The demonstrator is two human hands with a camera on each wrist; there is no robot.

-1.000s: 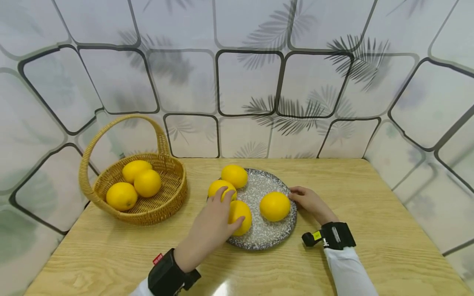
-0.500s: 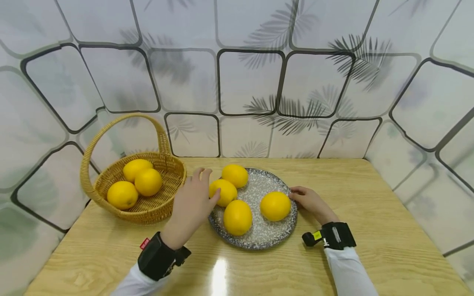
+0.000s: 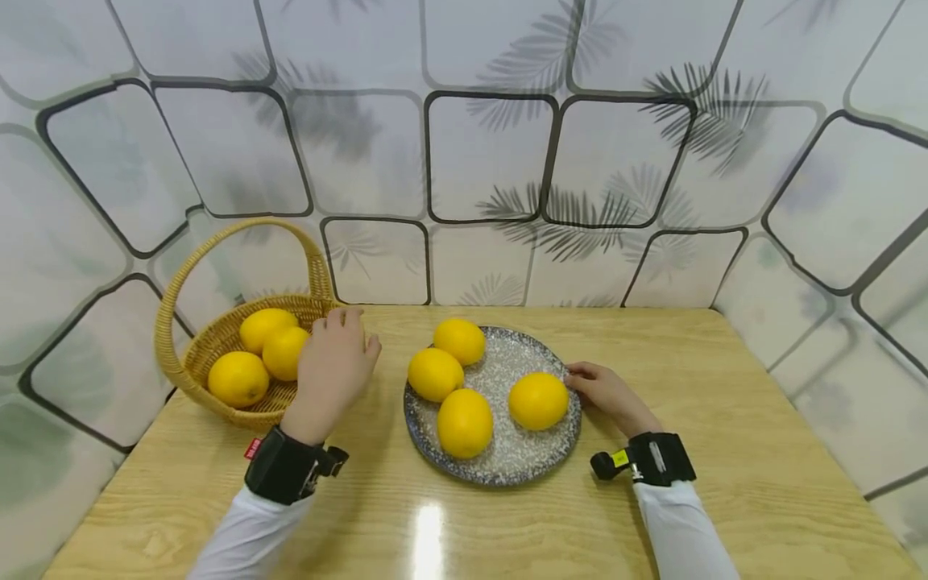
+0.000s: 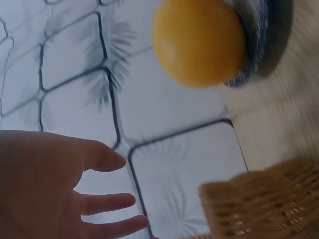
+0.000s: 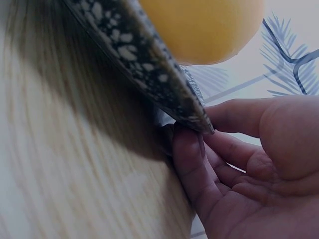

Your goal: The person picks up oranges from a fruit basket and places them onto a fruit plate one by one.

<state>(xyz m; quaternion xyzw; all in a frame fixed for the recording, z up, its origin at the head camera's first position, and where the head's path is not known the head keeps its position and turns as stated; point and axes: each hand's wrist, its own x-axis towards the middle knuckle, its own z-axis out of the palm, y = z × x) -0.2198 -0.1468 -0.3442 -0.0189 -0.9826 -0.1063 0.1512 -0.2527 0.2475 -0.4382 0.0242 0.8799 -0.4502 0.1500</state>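
My left hand [image 3: 333,362] is over the right side of the wicker basket [image 3: 246,415], its fingers spread and holding nothing. Three lemons [image 3: 238,379] lie inside that basket, one partly hidden by the hand. In the left wrist view the bare fingers [image 4: 107,203] show near the basket's woven rim. My right hand [image 3: 609,395] pinches the right rim of a speckled grey plate [image 3: 507,463]. The right wrist view has one finger above the plate's edge [image 5: 164,84] and another below. Several lemons [image 3: 466,424] sit on the plate, a lone one [image 3: 539,400] nearest the right hand.
Everything stands on a light wooden table [image 3: 507,532]. The basket's tall arched handle [image 3: 254,221] rises behind and left of my left hand. A patterned wall covering [image 3: 486,161] closes off the back and both sides.
My left hand has moved left from the lemons on the plate to the basket, carrying nothing. The right hand stays at the plate's rim, and the lemons have not moved.
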